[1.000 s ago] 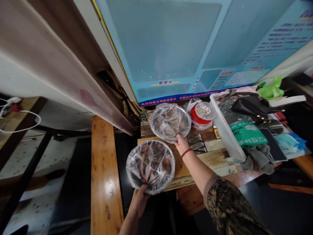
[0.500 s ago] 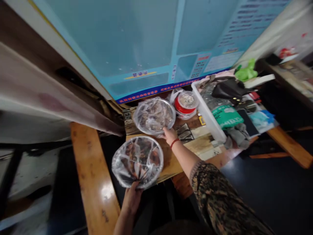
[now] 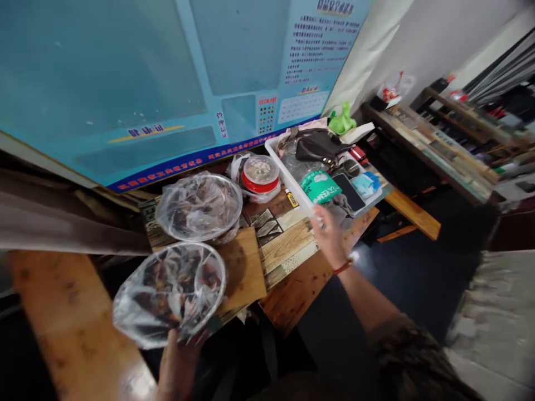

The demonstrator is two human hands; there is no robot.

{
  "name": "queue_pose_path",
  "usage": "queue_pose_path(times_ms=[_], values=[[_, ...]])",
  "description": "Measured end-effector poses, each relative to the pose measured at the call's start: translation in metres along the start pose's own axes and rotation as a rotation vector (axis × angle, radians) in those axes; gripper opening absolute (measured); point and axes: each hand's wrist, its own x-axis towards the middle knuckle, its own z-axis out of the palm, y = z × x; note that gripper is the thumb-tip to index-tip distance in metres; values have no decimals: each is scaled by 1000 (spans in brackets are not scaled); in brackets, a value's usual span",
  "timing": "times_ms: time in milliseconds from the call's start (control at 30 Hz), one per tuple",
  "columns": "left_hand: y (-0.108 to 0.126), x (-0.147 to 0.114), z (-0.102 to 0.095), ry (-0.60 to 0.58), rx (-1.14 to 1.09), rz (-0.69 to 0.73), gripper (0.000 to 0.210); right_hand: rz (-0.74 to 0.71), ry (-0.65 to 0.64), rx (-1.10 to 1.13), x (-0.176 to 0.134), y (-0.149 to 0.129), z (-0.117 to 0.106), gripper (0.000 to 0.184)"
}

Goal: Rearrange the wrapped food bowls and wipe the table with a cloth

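My left hand (image 3: pixel 179 356) grips the near rim of a round metal bowl (image 3: pixel 178 289) covered in clear plastic film, its thumb up at the edge. Dark reddish-brown pieces show through the film. Behind it, a second film-wrapped bowl (image 3: pixel 200 206) with pale brownish contents rests on the table. Some way to the right, my right hand (image 3: pixel 330 236) is by the front corner of a white plastic tray (image 3: pixel 288 181), slightly blurred. Its fingers look loosely apart with nothing in them; I cannot tell whether it touches the tray.
The tray holds a dark leather bag (image 3: pixel 317 147), a green packet (image 3: pixel 321 188) and a phone (image 3: pixel 350 192). Round tubs (image 3: pixel 261 175) and a small yellow box (image 3: pixel 292 198) stand beside it. A wooden bench (image 3: pixel 71 328) is at left, a blue poster (image 3: pixel 142 72) behind.
My right hand has left the rim of the far bowl and moved right to the tray's corner. The view has turned right. My left hand still holds the near bowl.
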Motion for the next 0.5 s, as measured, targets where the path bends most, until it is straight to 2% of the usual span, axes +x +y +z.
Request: queue_pose_path(times_ms=[67,100,167,233,300,333,400,500], values=[[-24,-7,-6,-47,160,133,42,-52,37,-275,21,20,-36,50],[-36,-9,-8,-39,273,141,48,-65,23,-405,29,33,-48,54],[-60,-11,-2,-59,469,67,57,-111,-47,-578,39,60,-63,52],[-77,-11,15,-143,562,7,59,-191,-122,-616,45,84,-72,37],[-86,-11,38,-214,615,43,52,-223,-145,-571,49,98,-78,25],[-90,-12,50,-254,665,79,46,-190,-115,-533,50,100,-82,23],[-94,-14,69,-286,775,149,39,-37,24,-399,50,94,-90,21],[-98,-17,87,-277,908,224,33,193,238,25,36,60,-107,23]])
